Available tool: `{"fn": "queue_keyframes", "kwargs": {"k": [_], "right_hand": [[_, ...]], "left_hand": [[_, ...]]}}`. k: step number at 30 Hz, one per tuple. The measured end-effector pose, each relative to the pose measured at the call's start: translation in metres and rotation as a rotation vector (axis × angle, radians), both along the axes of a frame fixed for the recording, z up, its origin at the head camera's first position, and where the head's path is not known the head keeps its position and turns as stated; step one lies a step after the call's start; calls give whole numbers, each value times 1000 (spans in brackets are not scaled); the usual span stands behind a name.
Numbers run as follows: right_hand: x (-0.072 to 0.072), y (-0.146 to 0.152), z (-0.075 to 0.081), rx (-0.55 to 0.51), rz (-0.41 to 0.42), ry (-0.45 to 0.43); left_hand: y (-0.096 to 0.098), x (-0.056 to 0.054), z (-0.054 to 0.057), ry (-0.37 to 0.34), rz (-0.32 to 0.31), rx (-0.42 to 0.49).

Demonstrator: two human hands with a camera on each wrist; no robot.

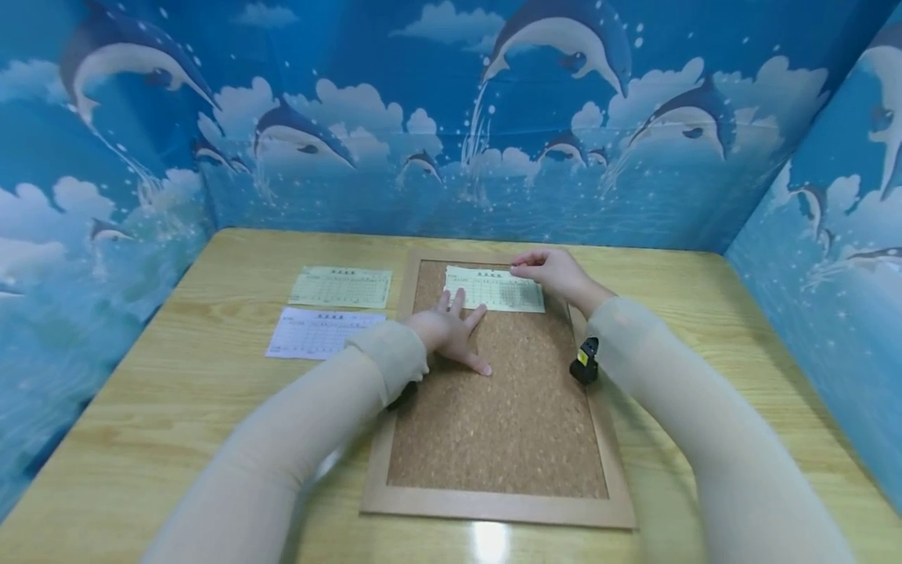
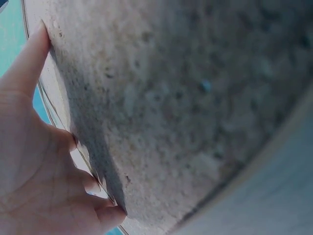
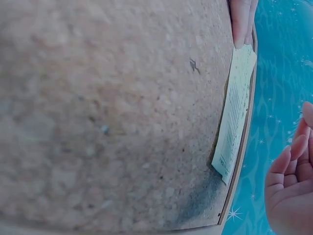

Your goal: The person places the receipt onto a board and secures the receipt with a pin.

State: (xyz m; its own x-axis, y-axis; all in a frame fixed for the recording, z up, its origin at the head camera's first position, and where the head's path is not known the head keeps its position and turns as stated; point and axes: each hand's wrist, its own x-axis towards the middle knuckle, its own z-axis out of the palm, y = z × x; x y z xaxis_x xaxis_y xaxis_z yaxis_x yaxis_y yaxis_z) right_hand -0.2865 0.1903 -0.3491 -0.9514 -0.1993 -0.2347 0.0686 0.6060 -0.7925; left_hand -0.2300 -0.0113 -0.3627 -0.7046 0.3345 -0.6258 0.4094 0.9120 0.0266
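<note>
A pale green printed slip (image 1: 496, 290) lies across the upper end of a wood-framed cork board (image 1: 500, 415). My left hand (image 1: 454, 337) is spread flat, with fingertips at the slip's lower left edge and the thumb on the cork. In the left wrist view, its fingers (image 2: 32, 63) stretch over the cork surface. Near the slip's upper edge, my right hand (image 1: 560, 276) holds thumb and finger pinched together. The right wrist view shows this hand (image 3: 296, 186) raised off the cork, with a tiny pin-like thing at the fingertips, mostly hidden.
Left of the board, another green slip (image 1: 340, 287) lies on the wooden table (image 1: 176, 376) above a white printed slip (image 1: 310, 333). Dolphin-printed cloth walls (image 1: 395, 196) stand along the table's back and sides. A black wrist camera (image 1: 584, 361) hangs under the right cuff.
</note>
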Motion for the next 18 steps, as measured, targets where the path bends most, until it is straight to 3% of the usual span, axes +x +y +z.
{"fn": "queue_keyframes", "kwargs": {"k": [4,18], "right_hand": [[-4,-1,2,-7,9,-15],[-16,-16,4,-45,45,-20]], "left_hand": [[-1,6,11,-3,-7,10],[-2,4,7,9,-4,20]]}}
